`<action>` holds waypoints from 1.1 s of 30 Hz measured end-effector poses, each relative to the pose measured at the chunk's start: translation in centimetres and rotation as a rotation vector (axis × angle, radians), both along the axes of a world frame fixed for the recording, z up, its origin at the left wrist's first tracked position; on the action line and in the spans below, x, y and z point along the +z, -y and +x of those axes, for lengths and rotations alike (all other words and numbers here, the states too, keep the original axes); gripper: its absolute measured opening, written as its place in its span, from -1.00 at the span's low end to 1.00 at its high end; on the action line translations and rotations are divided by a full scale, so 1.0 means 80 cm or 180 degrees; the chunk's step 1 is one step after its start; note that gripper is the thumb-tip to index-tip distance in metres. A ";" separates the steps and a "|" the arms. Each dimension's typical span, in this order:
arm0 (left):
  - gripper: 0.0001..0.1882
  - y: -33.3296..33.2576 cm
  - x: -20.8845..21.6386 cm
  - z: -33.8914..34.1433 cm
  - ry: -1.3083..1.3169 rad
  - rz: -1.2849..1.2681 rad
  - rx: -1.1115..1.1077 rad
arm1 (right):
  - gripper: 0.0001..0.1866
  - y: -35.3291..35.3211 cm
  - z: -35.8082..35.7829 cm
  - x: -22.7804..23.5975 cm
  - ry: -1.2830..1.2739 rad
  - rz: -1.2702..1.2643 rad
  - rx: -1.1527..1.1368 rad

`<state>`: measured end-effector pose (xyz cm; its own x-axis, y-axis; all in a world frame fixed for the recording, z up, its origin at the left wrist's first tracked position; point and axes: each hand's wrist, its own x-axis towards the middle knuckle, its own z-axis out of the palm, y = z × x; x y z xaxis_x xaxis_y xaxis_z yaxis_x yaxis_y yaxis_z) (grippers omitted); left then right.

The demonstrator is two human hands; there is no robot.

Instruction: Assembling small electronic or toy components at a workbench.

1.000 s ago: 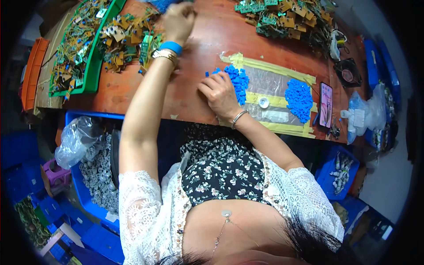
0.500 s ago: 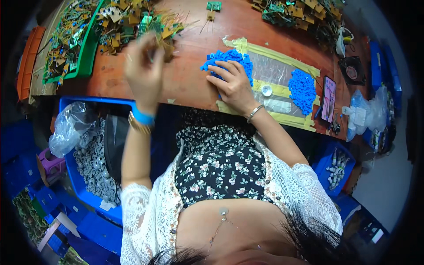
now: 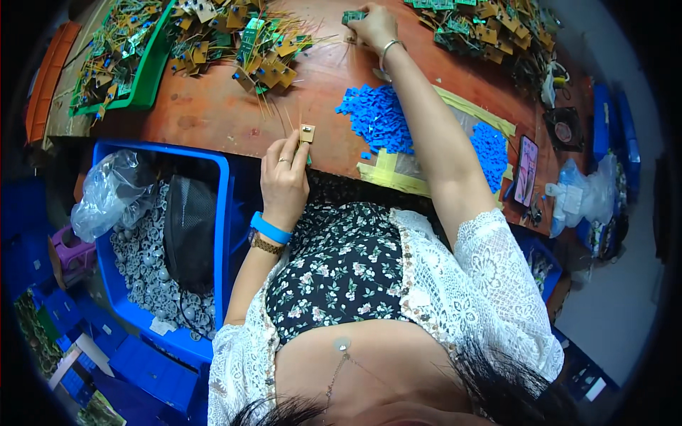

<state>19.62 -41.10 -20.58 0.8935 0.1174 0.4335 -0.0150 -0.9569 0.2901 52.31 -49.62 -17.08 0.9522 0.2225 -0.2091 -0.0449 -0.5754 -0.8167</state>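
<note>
My left hand (image 3: pixel 284 177) is at the table's near edge, its fingers closed on a small tan circuit board (image 3: pixel 307 133) with thin wire leads. At the far side, my right hand (image 3: pixel 375 30) reaches out with fingertips pinched at the edge of a green circuit board (image 3: pixel 352 17). A tan board piece (image 3: pixel 349 40) lies just below that one. Between the two hands spreads a heap of small blue plastic parts (image 3: pixel 376 117), partly beside my right forearm.
Wired circuit boards pile up at the far left (image 3: pixel 270 60) and far right (image 3: pixel 490 32). A green tray (image 3: pixel 145 89) holds more. Right of my forearm lie a second blue heap (image 3: pixel 490 153), a phone (image 3: pixel 526 170) and a small fan (image 3: pixel 565 128). A blue bin (image 3: pixel 222 234) stands below left.
My right hand has left the blue heap and reached the green board at the far side. My left hand has come from the left board pile toward me, now with a tan board.
</note>
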 end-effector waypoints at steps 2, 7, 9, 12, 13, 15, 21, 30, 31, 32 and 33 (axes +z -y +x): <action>-0.61 0.001 -0.004 0.006 -0.0088 -0.0036 -0.0290 | -0.82 0.006 0.013 -0.024 0.1075 0.0319 -0.0291; -0.57 0.001 -0.003 0.003 -0.0095 -0.0028 -0.0297 | -0.78 -0.037 -0.046 0.040 0.2605 0.1678 0.1199; -0.56 -0.002 0.001 0.001 -0.0092 -0.0067 -0.0293 | -0.74 -0.021 -0.061 0.054 0.2145 0.1476 0.1355; -0.53 -0.004 -0.002 -0.001 -0.0075 -0.0209 -0.0345 | -0.78 0.022 -0.097 0.050 0.1836 0.0811 0.1307; -0.53 -0.003 -0.003 -0.002 -0.0083 -0.0201 -0.0381 | -0.82 0.039 -0.112 0.043 0.1982 0.0358 0.1060; -0.52 -0.003 -0.004 -0.004 -0.0104 -0.0193 -0.0405 | -0.85 0.068 -0.142 0.021 0.1948 0.0010 0.1233; -0.52 -0.002 0.005 -0.003 0.0059 -0.0289 -0.0346 | -0.88 0.092 -0.185 -0.021 0.2585 -0.0441 0.1650; -0.52 0.000 -0.004 -0.001 -0.0206 -0.0084 -0.0466 | -0.88 0.073 -0.232 -0.017 0.2704 -0.0392 0.1689; -0.53 0.000 -0.002 -0.001 -0.0236 -0.0094 -0.0467 | -0.88 0.070 -0.234 -0.021 0.2702 -0.0384 0.1699; -0.54 -0.001 0.001 -0.001 -0.0266 -0.0103 -0.0467 | -0.87 0.066 -0.236 -0.026 0.2431 -0.0130 0.1587; -0.54 -0.002 0.003 -0.001 -0.0270 -0.0100 -0.0461 | -0.87 0.063 -0.238 -0.029 0.2157 0.0119 0.1468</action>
